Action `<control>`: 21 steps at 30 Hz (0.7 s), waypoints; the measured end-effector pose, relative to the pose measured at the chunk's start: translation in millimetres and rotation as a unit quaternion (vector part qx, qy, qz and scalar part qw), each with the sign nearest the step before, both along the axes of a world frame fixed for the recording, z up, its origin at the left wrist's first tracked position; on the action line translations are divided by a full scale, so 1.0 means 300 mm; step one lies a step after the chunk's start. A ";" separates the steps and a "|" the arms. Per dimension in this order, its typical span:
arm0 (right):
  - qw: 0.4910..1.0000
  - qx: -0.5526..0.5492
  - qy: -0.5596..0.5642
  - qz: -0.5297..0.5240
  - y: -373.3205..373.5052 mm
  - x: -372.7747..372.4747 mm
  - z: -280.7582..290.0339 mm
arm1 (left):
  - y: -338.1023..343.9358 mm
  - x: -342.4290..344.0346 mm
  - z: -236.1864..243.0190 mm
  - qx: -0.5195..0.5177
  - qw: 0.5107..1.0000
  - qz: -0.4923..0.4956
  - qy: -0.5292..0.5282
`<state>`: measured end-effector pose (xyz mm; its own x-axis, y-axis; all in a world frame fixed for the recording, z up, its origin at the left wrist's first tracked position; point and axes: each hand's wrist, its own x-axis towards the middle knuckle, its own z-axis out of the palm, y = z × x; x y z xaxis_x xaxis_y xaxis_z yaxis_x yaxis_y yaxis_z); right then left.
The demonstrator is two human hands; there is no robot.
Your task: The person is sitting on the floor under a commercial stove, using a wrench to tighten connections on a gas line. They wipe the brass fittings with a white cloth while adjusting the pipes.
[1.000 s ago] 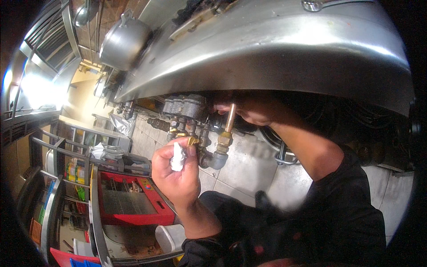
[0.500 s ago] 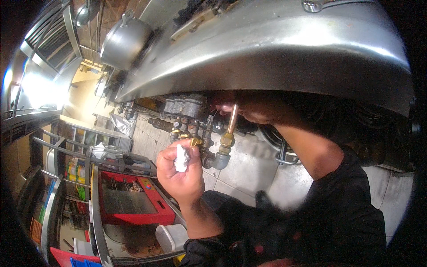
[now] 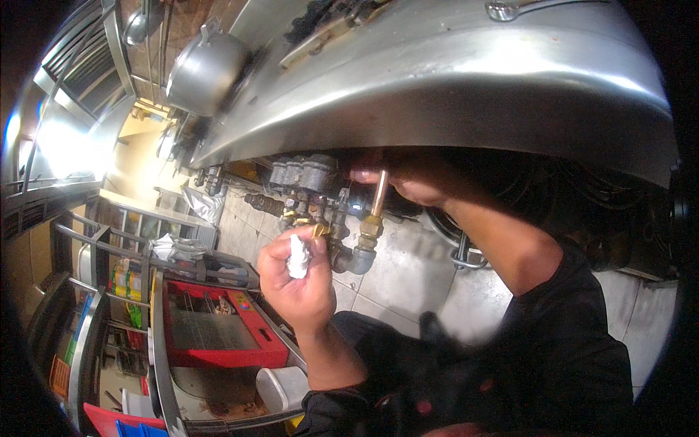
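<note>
Left hand (image 3: 295, 280) grips white wad (image 3: 298, 256); right hand (image 3: 408, 178) pinches copper tube (image 3: 378, 194).

A small white crumpled wad (image 3: 298, 256) sits in a closed fist, right beside a brass fitting (image 3: 370, 227) under the steel worktop's (image 3: 466, 95) edge.

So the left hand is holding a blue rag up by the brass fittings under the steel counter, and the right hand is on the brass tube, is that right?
Not quite: the head view shows the left hand holding a white wad, not a blue rag. The rest stands: it is by the brass fittings under the steel counter, right hand on the brass tube.
</note>
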<state>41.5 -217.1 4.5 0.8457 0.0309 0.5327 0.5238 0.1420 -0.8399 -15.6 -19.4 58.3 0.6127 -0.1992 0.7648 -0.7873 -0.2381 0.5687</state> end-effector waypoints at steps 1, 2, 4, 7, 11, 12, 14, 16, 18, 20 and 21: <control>1.000 0.002 0.003 0.016 -0.003 0.015 -0.017 | -0.003 -0.002 0.001 -0.002 1.000 0.000 0.003; 0.999 0.003 0.005 0.031 -0.006 0.022 -0.024 | -0.006 -0.005 0.003 -0.004 1.000 0.000 0.006; 0.998 0.040 0.007 0.038 0.010 0.012 -0.018 | -0.005 -0.002 -0.001 -0.006 1.000 -0.001 0.008; 0.979 0.171 0.019 0.110 0.020 0.024 -0.034 | -0.001 0.000 -0.002 0.003 1.000 0.005 0.000; 0.970 0.191 0.025 0.150 0.025 0.031 -0.049 | -0.001 -0.002 0.002 0.018 1.000 0.018 -0.008; 0.968 0.194 0.021 0.154 0.025 0.031 -0.046 | 0.001 -0.002 0.001 0.016 1.000 0.019 -0.010; 0.963 0.211 0.014 0.168 0.015 0.040 -0.047 | -0.003 0.004 -0.009 0.003 1.000 0.010 -0.003; 0.954 0.234 0.003 0.186 0.001 0.042 -0.044 | -0.006 0.001 -0.007 -0.008 1.000 0.005 0.001; 0.948 0.249 -0.003 0.197 -0.008 0.045 -0.046 | -0.008 -0.004 -0.004 -0.019 1.000 0.001 0.004; 0.944 0.258 -0.006 0.205 -0.016 0.047 -0.046 | -0.009 -0.001 -0.004 -0.016 1.000 -0.001 0.001; 0.944 0.258 -0.005 0.205 -0.020 0.048 -0.046 | -0.009 0.000 -0.005 -0.014 1.000 -0.001 0.000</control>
<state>56.1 -223.2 -9.3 0.8134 0.0885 0.5749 0.3436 0.7244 -0.5977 -15.5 -22.0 56.9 0.6128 -0.1794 0.7696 -0.7874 -0.2209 0.5755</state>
